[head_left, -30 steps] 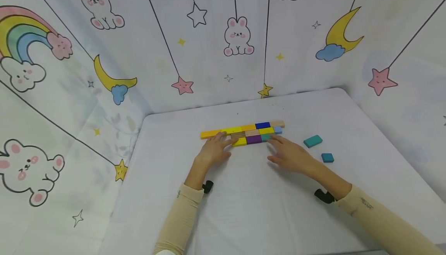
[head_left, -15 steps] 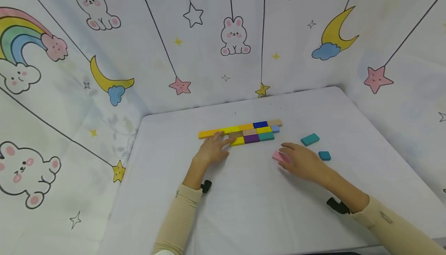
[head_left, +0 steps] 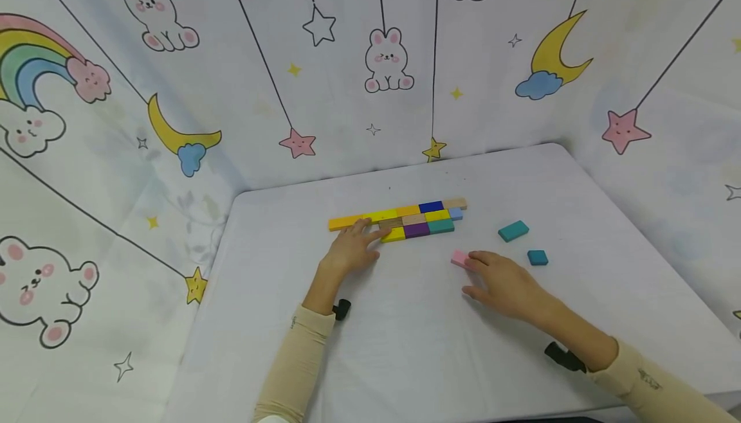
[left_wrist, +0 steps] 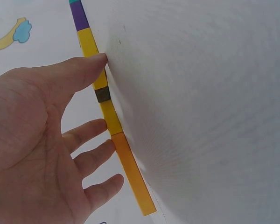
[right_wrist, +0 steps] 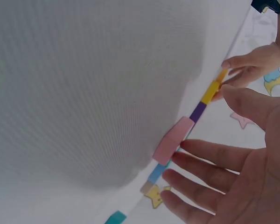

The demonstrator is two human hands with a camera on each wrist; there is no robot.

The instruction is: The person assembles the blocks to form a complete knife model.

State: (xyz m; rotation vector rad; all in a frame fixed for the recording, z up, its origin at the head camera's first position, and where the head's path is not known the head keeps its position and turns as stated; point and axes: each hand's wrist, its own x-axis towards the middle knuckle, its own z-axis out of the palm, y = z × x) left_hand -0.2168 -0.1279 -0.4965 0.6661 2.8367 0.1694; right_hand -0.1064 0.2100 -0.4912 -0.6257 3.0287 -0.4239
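Observation:
On the table lie flat coloured blocks set in three rows, among them a purple block [head_left: 417, 230] and a teal block [head_left: 441, 226] in the front row. My left hand [head_left: 350, 248] rests at the rows' left part; its thumb touches a front yellow block [left_wrist: 87, 43] and its other fingertips lie by the back row's yellow and orange block [left_wrist: 133, 172]. Closer to me, apart from the rows, sits a pink block [head_left: 460, 258]. My right hand [head_left: 506, 286] has its extended fingers against that block, the thumb held away from it. Those fingertips partly cover the block in the head view.
A longer teal block [head_left: 513, 231] and a small teal block [head_left: 538, 258] lie to the right, beyond my right hand. A printed cloth wall [head_left: 347, 89] rises behind the white table [head_left: 405, 346].
My right hand has left the row's right end and come back towards me, to the pink block, which was hidden before. My left hand stays in place.

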